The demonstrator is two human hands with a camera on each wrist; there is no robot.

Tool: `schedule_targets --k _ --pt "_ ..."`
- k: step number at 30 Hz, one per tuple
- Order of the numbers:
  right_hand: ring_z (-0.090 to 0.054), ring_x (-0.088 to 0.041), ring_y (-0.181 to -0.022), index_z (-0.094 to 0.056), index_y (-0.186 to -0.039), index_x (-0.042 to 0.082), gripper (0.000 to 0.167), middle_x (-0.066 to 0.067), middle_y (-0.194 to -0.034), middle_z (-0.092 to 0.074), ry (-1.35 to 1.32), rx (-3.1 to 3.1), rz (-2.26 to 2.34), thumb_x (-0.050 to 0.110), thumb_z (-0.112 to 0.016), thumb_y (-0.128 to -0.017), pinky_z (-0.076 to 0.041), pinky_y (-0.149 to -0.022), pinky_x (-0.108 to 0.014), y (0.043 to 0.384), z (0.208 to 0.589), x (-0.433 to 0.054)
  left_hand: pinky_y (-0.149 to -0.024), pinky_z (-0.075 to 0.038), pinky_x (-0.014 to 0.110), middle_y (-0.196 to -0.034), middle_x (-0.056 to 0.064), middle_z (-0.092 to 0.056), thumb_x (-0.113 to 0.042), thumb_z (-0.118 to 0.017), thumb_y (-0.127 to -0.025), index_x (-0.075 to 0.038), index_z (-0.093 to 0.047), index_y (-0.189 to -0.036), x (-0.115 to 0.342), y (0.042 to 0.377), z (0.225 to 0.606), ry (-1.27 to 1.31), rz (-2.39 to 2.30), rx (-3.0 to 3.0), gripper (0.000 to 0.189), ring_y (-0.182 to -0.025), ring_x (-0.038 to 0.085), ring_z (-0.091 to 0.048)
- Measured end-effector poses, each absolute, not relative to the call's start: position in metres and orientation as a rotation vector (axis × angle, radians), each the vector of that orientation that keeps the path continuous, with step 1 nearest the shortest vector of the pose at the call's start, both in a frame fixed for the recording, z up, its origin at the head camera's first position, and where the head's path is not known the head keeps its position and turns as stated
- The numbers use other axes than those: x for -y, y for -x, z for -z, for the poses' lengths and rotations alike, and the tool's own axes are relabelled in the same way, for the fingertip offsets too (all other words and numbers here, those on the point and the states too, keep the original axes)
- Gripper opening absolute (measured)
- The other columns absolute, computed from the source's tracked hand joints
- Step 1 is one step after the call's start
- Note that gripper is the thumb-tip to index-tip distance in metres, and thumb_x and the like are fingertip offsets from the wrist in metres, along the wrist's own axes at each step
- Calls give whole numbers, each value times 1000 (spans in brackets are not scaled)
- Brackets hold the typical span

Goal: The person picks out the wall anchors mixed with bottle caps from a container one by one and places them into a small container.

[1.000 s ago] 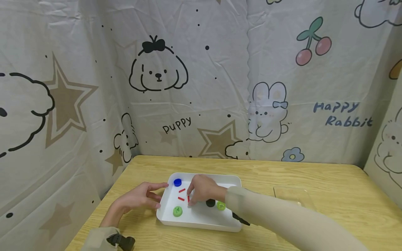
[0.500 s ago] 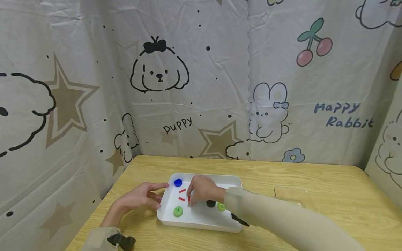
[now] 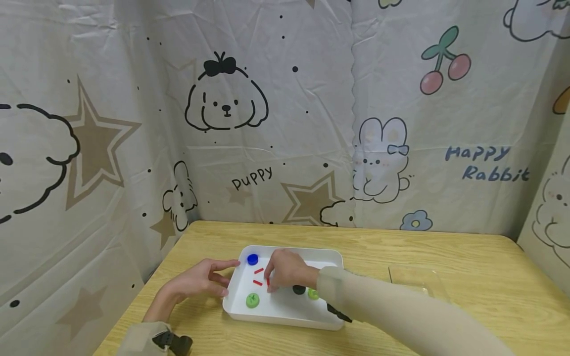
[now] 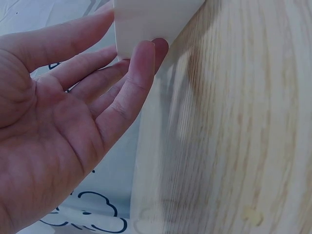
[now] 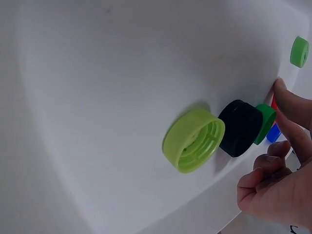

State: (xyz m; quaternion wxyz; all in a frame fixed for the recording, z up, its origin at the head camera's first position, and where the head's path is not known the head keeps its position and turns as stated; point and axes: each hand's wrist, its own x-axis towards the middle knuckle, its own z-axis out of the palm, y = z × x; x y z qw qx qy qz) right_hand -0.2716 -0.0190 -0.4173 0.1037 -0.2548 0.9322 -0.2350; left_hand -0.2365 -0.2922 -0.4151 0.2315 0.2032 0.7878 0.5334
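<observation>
Toward nine o'clock from the middle of the white tray (image 3: 285, 312), twelve being the far side, the right hand (image 3: 287, 269) pinches a red stick (image 3: 268, 282) between thumb and a finger, its other fingers curled in. Close to that stick lie two more, an upper red stick (image 3: 259, 270) at about ten o'clock and a lower red stick (image 3: 257, 282) at nine. Beside the hand on its three o'clock side comes a dark green cap (image 5: 265, 123), seen from the right wrist, then a black cap (image 3: 299, 289) and a yellow-green cap (image 3: 313, 293). Farther out in the tray, a blue cap (image 3: 252, 259) sits at ten o'clock and a light green cap (image 3: 252, 300) at eight. Outside, at nine, the left hand (image 3: 198, 282) touches the tray's end, fingers relaxed and spread. Toward three, a clear plastic piece (image 3: 404, 276) lies on the wooden table (image 3: 481, 277).
</observation>
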Motion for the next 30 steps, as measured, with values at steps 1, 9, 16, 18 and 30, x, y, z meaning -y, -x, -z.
schedule_targets --k 1,9,16,18,30 --pt "-53 -11 -85 -87 -90 20 17 8 -97 -73 748 -2745 703 19 -97 -76 -45 -74 -28 271 417 19 -92 -58 38 -164 33 -30 2 -75 -88 10 -37 -157 292 236 415 -558 -1466 -2166 79 -126 45 -62" --pt "-53 -12 -86 -87 -96 18 21 6 -104 -73 747 -2651 797 12 -95 -78 -45 -76 -29 274 415 14 -94 -57 39 -163 32 -31 1 -75 -89 10 -37 -157 291 235 413 -554 -1455 -2176 79 -126 45 -62" --pt "-54 -16 -86 -87 -101 17 27 4 -107 -69 679 -2556 922 9 -95 -77 -42 -72 -29 278 415 11 -96 -56 42 -163 31 -32 1 -75 -89 10 -39 -157 291 235 413 -544 -1444 -2191 78 -127 45 -62" --pt "-54 -17 -85 -87 -101 16 27 3 -108 -69 658 -2533 952 8 -95 -77 -42 -71 -29 278 415 10 -97 -56 42 -164 31 -32 1 -75 -89 10 -39 -157 291 236 413 -544 -1444 -2191 78 -127 45 -62" --pt "-52 -17 -83 -87 -98 15 25 3 -99 -64 668 -2531 955 6 -95 -76 -37 -70 -27 279 418 10 -96 -56 41 -163 31 -32 1 -75 -89 10 -39 -157 291 235 413 -543 -1446 -2190 78 -126 44 -62"
